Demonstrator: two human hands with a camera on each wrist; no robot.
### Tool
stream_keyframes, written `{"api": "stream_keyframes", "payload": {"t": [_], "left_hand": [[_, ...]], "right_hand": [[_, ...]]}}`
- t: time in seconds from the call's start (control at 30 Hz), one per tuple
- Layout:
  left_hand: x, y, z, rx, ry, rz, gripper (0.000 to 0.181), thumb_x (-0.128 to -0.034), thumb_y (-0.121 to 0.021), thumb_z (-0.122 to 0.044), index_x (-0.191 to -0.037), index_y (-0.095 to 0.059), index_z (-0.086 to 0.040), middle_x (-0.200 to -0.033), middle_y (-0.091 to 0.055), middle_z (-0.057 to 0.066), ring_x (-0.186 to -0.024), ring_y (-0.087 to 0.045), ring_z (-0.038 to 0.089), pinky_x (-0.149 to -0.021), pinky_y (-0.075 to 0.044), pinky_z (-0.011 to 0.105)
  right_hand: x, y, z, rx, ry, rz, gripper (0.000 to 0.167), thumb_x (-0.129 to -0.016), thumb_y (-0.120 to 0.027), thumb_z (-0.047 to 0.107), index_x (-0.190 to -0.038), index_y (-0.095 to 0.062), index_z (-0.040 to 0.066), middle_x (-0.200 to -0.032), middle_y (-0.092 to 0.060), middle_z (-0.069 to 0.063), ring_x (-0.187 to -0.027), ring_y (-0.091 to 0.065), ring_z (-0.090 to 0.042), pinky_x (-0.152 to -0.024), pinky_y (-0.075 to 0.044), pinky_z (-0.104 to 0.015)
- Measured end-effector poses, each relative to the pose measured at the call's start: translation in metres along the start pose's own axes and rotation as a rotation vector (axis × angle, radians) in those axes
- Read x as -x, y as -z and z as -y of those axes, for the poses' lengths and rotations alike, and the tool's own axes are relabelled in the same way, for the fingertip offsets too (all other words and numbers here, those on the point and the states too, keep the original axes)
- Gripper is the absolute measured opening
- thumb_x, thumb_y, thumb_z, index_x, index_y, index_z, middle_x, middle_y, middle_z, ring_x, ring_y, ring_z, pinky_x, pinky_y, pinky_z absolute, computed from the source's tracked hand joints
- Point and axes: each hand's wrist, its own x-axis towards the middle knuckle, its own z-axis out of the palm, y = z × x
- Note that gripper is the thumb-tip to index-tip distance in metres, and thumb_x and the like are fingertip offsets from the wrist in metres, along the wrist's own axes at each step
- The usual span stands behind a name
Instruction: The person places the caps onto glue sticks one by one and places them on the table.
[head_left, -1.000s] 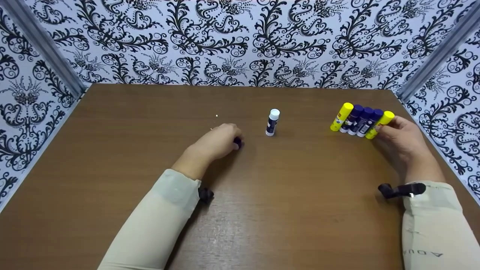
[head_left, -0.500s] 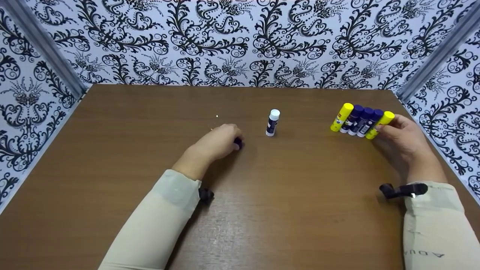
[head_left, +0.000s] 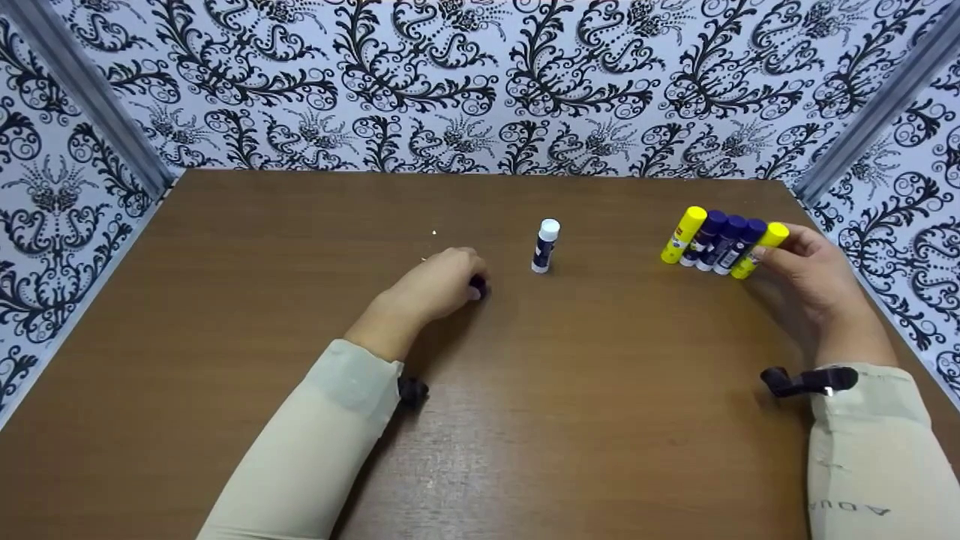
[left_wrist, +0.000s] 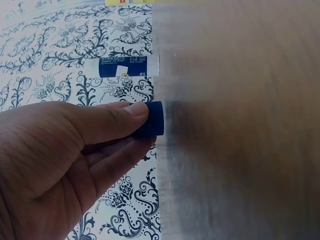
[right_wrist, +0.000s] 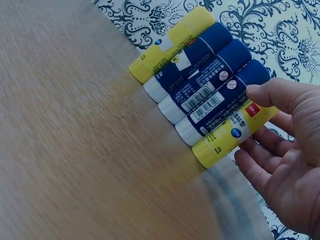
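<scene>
My left hand (head_left: 435, 283) pinches a small dark blue cap (left_wrist: 156, 119) between thumb and fingers, at the middle of the table; its lower end meets the tabletop. To its right stands a blue glue stick (head_left: 544, 246) with a white top, upright and apart from the hand. At the right, my right hand (head_left: 814, 277) grips the yellow glue stick (right_wrist: 235, 134) that ends a row of upright glue sticks, its thumb on the near side. In that row, 3 blue glue sticks (right_wrist: 212, 87) with white bases stand side by side between it and another yellow glue stick (right_wrist: 172, 42).
The brown wooden table (head_left: 600, 420) runs back to a wall (head_left: 420, 82) with black-and-white scroll patterns, and similar panels flank both sides. Tiny white crumbs (head_left: 433, 232) lie behind the left hand. Black straps (head_left: 810, 381) sit at the wrists.
</scene>
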Motion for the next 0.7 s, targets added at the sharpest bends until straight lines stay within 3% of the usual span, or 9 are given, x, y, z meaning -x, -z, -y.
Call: {"api": "stream_keyframes", "payload": {"t": [0.13, 0.7], "left_hand": [[0.0002, -0.0002, 0.0, -0.004, -0.004, -0.007, 0.016, -0.0967, -0.069, -0.002, -0.11, -0.077, -0.007, -0.112, -0.072, 0.011, -0.107, -0.067, 0.028, -0.097, -0.057, 0.04], [0.0009, -0.0002, -0.0006, -0.001, -0.019, -0.023, 0.016, -0.0965, -0.068, -0.002, -0.108, -0.078, -0.007, -0.111, -0.072, 0.011, -0.106, -0.068, 0.028, -0.097, -0.057, 0.041]], "right_hand": [[-0.0003, 0.0011, 0.0009, 0.018, 0.036, 0.006, 0.029, -0.094, -0.07, -0.005, -0.116, -0.067, 0.014, -0.1, -0.072, 0.006, -0.091, -0.068, -0.008, -0.08, -0.06, -0.016], [0.0009, -0.0042, 0.008, -0.091, 0.112, -0.051, 0.029, -0.095, -0.067, -0.008, -0.112, -0.071, 0.015, -0.1, -0.07, 0.005, -0.089, -0.066, -0.005, -0.08, -0.057, -0.013]]}}
